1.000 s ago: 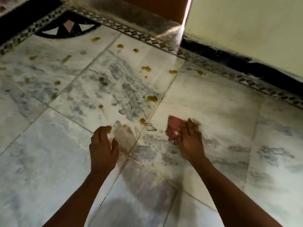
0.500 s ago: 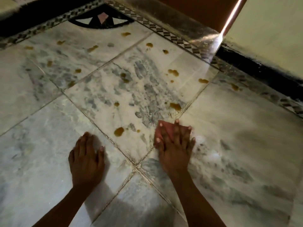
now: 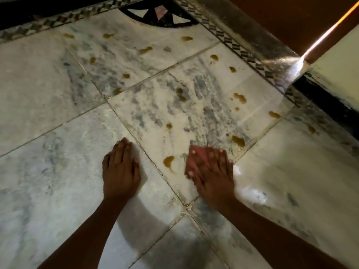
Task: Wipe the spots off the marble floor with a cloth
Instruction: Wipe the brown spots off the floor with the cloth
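Pressing the pink cloth (image 3: 200, 151) under our flat right hand (image 3: 212, 175), we rest our open left hand (image 3: 121, 168) on the marble floor (image 3: 48, 94).

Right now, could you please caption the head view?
Right hand presses pink cloth on spotted marble floor; left hand rests flat.

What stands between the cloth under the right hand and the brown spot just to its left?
Nothing visible. Only bare marble floor separates the pink cloth, pressed flat by the right hand, from that spot. The left hand rests on the neighbouring tile, beyond the spot.
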A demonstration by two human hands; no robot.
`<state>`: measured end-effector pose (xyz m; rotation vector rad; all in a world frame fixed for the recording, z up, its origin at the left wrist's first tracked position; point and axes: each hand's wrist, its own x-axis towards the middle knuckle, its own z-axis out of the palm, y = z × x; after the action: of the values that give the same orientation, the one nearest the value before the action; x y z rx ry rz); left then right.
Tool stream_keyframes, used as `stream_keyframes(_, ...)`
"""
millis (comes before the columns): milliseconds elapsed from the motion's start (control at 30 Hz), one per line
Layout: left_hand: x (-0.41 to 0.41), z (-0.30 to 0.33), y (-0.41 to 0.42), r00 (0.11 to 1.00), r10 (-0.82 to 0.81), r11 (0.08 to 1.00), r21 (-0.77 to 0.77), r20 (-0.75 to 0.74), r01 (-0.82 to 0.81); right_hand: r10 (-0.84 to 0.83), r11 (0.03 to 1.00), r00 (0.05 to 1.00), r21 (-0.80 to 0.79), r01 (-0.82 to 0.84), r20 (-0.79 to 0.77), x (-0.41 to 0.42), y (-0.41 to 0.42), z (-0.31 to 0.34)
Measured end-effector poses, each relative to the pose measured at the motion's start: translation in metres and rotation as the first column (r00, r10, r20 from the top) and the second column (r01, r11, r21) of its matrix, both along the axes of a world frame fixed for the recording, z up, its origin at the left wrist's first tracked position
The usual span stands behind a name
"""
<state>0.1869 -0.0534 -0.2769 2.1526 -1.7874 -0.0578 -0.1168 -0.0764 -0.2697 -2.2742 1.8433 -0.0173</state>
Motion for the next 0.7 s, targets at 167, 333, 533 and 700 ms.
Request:
stream_keyframes(167,0.0,0.007,0.0,1.0,-0.01,0.998,0.064,0.029,0.008,-0.183,0.979,0.981,-0.077,0.188,0.063,0.086,-0.006,-0.002)
stream_keyframes(333,-0.002,0.015,-0.003,1.0,0.016,0.992,0.126,0.016,-0.018,0.066,0.998,0.997,-0.013,-0.066,-0.028,0.041,0.051,0.011)
stream_keyframes(533,-0.002,0.015,-0.004,0.999,0.01,0.988,0.153,0.045,-0.017,-0.573,0.819,0.814,0.074,0.569,0.088,0.078,-0.013,0.001)
stream_keyframes(700,-0.007,0.018,-0.005,0.999,0.008,0.986,0.165,0.037,-0.014,-0.25,0.968,0.965,-0.002,0.251,0.079,0.113,0.014,0.007)
